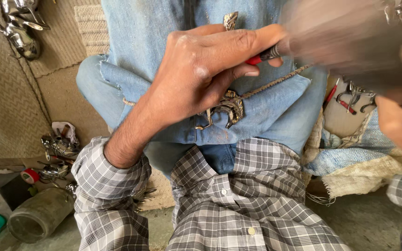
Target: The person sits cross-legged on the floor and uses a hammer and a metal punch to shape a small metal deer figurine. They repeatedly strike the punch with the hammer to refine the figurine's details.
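My left hand [201,79] reaches over my denim-covered lap [275,116] and is closed on a small ornate metal casting [226,109] that pokes out below the palm. A thin rough file [278,80] runs diagonally up to the right from the casting. My right hand [350,37] is a motion-blurred mass at the upper right. It appears to grip a red-handled tool [262,57], whose tip lies against my left index finger. A second small metal piece [231,20] lies higher on the lap.
Shiny metal figures [22,28] lie on the woven mat at the top left. A heap of metal castings [59,144], a red tape roll [30,175] and a grey jar [38,214] lie at the left. Pliers and red-handled tools [354,97] rest on cloth at the right.
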